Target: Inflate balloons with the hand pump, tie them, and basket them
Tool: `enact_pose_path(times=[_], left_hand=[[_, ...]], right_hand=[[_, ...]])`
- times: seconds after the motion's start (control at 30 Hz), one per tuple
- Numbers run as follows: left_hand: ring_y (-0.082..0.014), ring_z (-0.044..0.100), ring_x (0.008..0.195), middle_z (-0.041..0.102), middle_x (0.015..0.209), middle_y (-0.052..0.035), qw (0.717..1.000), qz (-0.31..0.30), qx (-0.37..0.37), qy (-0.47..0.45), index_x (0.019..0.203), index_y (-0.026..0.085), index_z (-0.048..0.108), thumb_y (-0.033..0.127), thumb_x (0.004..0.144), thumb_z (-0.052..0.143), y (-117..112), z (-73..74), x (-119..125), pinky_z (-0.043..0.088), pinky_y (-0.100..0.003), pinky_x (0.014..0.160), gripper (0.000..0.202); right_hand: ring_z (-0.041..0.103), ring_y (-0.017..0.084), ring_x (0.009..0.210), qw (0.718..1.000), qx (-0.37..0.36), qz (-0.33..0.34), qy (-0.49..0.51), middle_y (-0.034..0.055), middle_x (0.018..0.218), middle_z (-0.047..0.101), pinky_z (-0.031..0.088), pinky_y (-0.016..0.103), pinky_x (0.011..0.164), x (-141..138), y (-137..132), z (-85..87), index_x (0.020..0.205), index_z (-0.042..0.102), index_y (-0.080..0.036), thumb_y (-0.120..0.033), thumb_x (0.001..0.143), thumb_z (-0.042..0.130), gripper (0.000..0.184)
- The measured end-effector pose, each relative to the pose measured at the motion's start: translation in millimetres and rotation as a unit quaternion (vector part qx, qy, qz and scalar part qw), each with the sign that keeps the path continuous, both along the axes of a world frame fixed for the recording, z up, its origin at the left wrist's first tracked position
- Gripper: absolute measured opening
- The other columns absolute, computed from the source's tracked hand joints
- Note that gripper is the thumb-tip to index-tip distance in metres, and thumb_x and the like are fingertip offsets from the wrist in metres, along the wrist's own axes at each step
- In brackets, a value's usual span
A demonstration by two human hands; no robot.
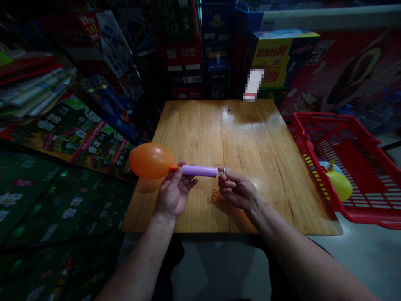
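Observation:
An inflated orange balloon (151, 160) sits over the left part of the wooden table, its neck on the nozzle of a purple balloon pump (199, 170). My left hand (176, 189) pinches the balloon's neck at the pump's nozzle end, thumb on top. At the pump's other end, my right hand (238, 187) has its fingers closed on the pale handle, which lies close to the barrel. Below the pump, beside my right hand, a small heap of orange rubber bands (216, 198) rests on the table.
The wooden table (194, 129) bears a small dark dot near its far edge. A red basket (376, 175) at the right holds a yellow balloon (340, 185) and a bluish one. Stacked green cartons (62, 200) flank the left side; boxes (184, 54) line the back.

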State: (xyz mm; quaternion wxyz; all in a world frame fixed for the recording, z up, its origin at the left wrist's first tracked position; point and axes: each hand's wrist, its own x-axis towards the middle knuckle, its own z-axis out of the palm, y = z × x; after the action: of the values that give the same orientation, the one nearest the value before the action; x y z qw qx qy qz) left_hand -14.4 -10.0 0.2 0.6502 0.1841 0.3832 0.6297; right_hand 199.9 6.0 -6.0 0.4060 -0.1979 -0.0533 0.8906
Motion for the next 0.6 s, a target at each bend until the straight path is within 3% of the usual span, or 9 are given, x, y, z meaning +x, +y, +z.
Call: enact_pose_path(times=[0.13, 0.27, 0.43, 0.6], left_hand=[[-0.0188, 0.068, 0.096, 0.071, 0.106, -0.0080, 1.000, 0.018, -0.017, -0.011, 0.105, 0.021, 0.070, 0.030, 0.082, 0.073, 3, -2.7, 4, 0.055, -0.032, 0.079, 0.025], [-0.0170, 0.068, 0.090, 0.072, 0.100, -0.0054, 0.999, 0.035, -0.021, -0.017, 0.102, 0.021, 0.071, 0.028, 0.079, 0.075, 10, 0.7, -9, 0.055, -0.031, 0.077, 0.024], [-0.0176, 0.068, 0.090, 0.073, 0.100, -0.0067, 0.997, 0.079, 0.011, 0.002, 0.105, 0.022, 0.070, 0.030, 0.081, 0.073, 12, 3.9, -22, 0.055, -0.029, 0.076, 0.025], [-0.0196, 0.068, 0.097, 0.071, 0.111, -0.0086, 1.000, 0.003, 0.002, -0.006, 0.110, 0.024, 0.068, 0.031, 0.084, 0.070, 5, -3.9, -4, 0.055, -0.033, 0.079, 0.026]], right_hand=[[0.045, 0.002, 0.048, 1.000, -0.001, 0.009, -0.002, -0.0008, 0.074, 0.064, 0.042, 0.013, 0.047, -5, -1, 0.0, 0.104, 0.059, -0.016, -0.014, 0.088, 0.063, 0.017], [0.045, 0.003, 0.048, 1.000, -0.008, 0.014, -0.004, -0.0013, 0.072, 0.063, 0.042, 0.013, 0.047, 7, 5, 5.7, 0.102, 0.060, -0.016, -0.014, 0.088, 0.061, 0.014], [0.043, 0.002, 0.046, 1.000, -0.003, -0.026, 0.002, -0.0018, 0.071, 0.062, 0.040, 0.012, 0.045, 21, 11, 9.0, 0.100, 0.061, -0.013, -0.011, 0.089, 0.058, 0.011], [0.044, 0.003, 0.046, 1.000, -0.023, -0.011, -0.006, -0.0012, 0.070, 0.062, 0.041, 0.013, 0.045, 2, 4, 2.5, 0.101, 0.060, -0.014, -0.013, 0.087, 0.062, 0.014]])
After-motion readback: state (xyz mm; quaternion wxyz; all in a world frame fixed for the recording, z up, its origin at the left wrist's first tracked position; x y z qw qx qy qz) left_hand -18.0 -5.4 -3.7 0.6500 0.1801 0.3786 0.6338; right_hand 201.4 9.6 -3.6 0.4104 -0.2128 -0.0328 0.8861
